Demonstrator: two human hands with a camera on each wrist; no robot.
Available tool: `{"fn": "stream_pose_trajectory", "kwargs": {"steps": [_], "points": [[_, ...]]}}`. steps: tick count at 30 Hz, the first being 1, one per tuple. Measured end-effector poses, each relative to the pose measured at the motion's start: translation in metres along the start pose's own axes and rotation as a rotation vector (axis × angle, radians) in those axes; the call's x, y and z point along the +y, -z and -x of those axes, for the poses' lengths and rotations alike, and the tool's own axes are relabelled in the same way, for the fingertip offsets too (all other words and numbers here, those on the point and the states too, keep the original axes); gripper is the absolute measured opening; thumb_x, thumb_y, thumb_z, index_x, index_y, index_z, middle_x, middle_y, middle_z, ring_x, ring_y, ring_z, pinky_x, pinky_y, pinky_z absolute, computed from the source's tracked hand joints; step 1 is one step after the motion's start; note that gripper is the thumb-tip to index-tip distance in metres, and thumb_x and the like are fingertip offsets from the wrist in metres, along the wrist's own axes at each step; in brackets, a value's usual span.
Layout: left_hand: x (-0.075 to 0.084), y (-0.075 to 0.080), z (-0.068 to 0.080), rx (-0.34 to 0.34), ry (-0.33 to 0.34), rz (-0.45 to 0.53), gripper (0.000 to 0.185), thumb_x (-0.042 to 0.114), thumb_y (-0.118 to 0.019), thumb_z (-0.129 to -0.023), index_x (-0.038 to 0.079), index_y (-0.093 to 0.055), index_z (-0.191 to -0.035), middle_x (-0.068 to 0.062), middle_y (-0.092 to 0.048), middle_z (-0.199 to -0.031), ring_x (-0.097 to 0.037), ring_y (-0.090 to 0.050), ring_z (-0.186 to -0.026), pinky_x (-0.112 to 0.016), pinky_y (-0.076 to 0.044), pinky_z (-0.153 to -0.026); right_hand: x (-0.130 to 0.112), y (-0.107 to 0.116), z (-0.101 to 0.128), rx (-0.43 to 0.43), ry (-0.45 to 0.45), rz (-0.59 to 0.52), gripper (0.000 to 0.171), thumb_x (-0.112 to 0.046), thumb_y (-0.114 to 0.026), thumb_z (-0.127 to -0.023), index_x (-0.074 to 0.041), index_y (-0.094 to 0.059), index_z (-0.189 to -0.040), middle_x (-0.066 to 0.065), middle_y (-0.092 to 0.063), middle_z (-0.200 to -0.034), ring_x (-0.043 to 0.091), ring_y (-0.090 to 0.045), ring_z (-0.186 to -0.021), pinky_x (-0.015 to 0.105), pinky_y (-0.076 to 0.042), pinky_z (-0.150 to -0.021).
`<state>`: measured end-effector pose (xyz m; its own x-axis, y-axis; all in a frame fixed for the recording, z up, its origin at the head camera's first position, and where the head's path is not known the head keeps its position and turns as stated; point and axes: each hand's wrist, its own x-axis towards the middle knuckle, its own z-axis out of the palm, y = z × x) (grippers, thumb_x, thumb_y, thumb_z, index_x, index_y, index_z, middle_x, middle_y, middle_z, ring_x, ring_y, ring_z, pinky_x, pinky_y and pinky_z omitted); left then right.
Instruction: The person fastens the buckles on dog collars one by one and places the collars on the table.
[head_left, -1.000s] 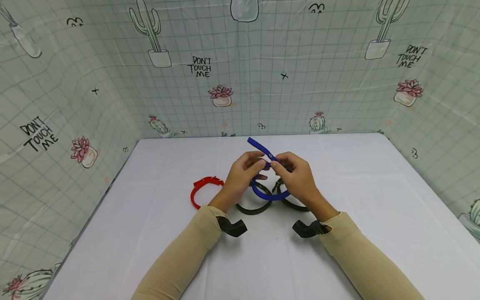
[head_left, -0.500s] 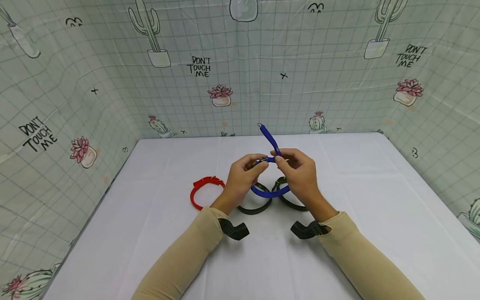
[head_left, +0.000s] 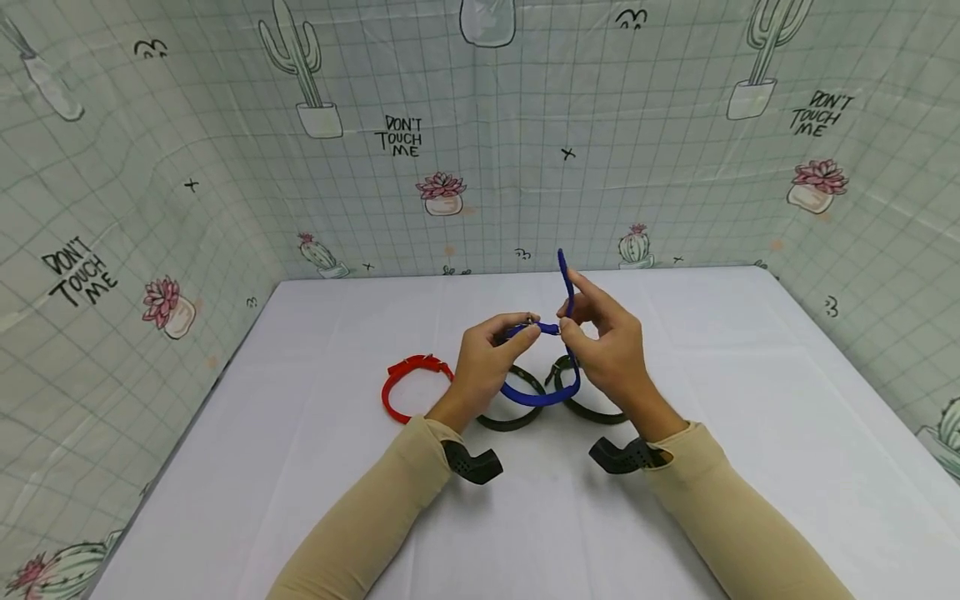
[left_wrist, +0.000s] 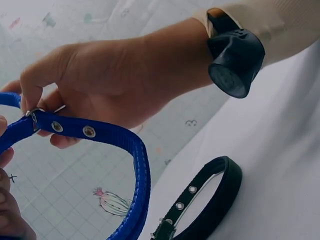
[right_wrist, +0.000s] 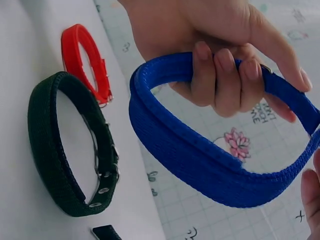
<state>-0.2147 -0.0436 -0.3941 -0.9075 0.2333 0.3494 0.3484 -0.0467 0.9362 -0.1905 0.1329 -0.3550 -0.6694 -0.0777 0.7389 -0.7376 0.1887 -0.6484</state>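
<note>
A blue pet collar hangs in a loop between both hands, above the table. My left hand grips its eyelet side; in the right wrist view this hand's curled fingers wrap round the blue band. My right hand pinches the strap, whose loose end points upward past the forefinger. In the left wrist view a metal buckle sits on the strap at the right fingertips, with two eyelets beside it. The left fingertips show only partly there, at the left edge.
Under the hands lie two dark green collars, partly hidden. A red collar rests to their left, by the left forearm. White cloth covers the table, and a patterned curtain stands round its back and sides.
My right hand has shifted slightly right, its forefinger now raised along the strap. The blue loose end has swung from leaning left to nearly upright. My left hand keeps its hold.
</note>
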Motion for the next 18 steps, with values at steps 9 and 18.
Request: {"fn": "stream_pose_trajectory", "kwargs": {"steps": [9, 18], "points": [[-0.0001, 0.0005, 0.0010, -0.029, -0.045, -0.037, 0.033, 0.025, -0.068, -0.098, 0.004, -0.069, -0.123, -0.005, -0.069, -0.122, -0.021, -0.063, -0.113, -0.034, -0.051, -0.096, 0.0009, 0.0003, 0.0027, 0.033, 0.008, -0.057, 0.035, 0.023, -0.054, -0.081, 0.015, -0.061, -0.114, 0.026, -0.061, -0.089, 0.014, -0.058, -0.078, 0.020, -0.052, -0.076], [0.0004, 0.0015, 0.0025, -0.056, -0.069, -0.046, 0.031, 0.022, -0.068, -0.098, 0.003, -0.069, -0.123, -0.008, -0.069, -0.121, -0.026, -0.063, -0.112, -0.033, -0.052, -0.095, -0.0014, 0.0048, -0.0006, -0.027, 0.018, -0.020, 0.043, 0.021, -0.051, -0.080, 0.013, -0.061, -0.121, 0.022, -0.057, -0.083, 0.015, -0.051, -0.069, 0.018, -0.046, -0.061]]}}
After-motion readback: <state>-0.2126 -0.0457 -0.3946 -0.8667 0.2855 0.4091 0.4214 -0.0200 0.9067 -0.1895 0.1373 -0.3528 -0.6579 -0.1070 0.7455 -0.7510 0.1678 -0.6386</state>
